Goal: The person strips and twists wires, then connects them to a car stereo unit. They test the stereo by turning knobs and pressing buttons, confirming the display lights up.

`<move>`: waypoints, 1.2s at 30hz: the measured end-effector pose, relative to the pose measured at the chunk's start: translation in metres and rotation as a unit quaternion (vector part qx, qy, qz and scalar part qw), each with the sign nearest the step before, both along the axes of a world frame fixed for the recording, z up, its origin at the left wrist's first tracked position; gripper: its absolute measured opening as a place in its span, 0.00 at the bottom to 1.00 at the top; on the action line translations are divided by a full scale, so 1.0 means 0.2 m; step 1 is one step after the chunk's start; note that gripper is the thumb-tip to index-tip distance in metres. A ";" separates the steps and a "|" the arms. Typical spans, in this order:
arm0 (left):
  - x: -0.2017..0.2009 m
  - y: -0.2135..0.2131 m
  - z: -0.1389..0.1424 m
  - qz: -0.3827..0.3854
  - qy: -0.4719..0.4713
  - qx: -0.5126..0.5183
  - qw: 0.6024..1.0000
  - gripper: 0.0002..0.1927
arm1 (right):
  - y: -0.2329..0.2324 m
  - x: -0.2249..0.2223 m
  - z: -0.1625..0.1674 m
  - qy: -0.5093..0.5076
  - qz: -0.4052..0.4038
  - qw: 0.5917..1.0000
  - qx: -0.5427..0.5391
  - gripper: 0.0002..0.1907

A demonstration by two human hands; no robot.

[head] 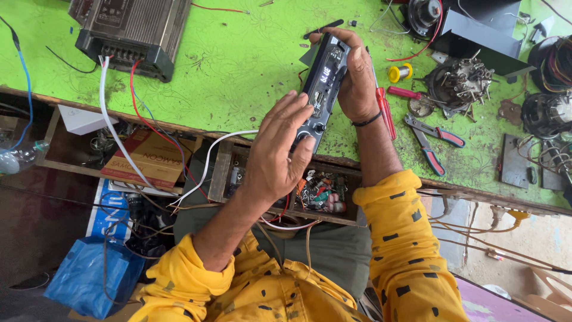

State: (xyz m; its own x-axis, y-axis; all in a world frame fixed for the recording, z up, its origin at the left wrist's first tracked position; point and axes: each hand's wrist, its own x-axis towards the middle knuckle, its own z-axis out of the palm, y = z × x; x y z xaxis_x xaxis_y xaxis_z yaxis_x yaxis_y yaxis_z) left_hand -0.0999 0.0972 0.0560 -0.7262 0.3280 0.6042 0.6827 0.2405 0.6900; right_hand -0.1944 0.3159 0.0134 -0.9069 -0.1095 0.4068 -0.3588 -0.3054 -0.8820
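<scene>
Car stereo faceplate: black, display lit, held above the green-covered workbench at its near edge. Its long axis runs away from the person, far end tilted slightly right. Right hand wraps the far half from the right side, fingers closed on it. Left hand lies flat and open at the near end, fingertips on the knob area; both hands touch the unit. Directly below, an open wooden drawer contains mixed small electronic parts. Right of the hands lie a red screwdriver and pliers. An amplifier sits far left.
</scene>
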 end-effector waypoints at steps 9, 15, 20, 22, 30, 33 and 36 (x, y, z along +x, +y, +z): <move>-0.17 -0.09 0.07 -0.122 -0.128 0.054 0.983 0.11 | -0.01 0.01 0.03 -0.003 0.008 1.000 0.006 0.37; -0.20 -0.13 0.07 -0.129 -0.168 0.070 0.975 0.09 | -0.01 0.01 0.02 0.006 0.003 1.000 0.024 0.38; -0.19 -0.13 0.07 -0.125 -0.195 0.088 0.969 0.08 | -0.01 0.01 0.02 0.007 0.011 1.000 0.018 0.39; -0.19 -0.12 0.07 -0.119 -0.198 0.092 0.969 0.07 | -0.01 0.01 0.02 0.007 0.010 1.000 0.019 0.39; -0.19 -0.11 0.07 -0.111 -0.189 0.093 0.971 0.06 | -0.01 0.01 0.03 0.002 0.013 1.000 0.020 0.40; -0.20 -0.11 0.08 -0.110 -0.186 0.088 0.972 0.07 | -0.01 0.01 0.03 0.000 0.016 1.000 0.014 0.41; -0.20 -0.12 0.09 -0.111 -0.186 0.077 0.973 0.08 | -0.01 0.01 0.02 0.003 0.018 1.000 0.010 0.41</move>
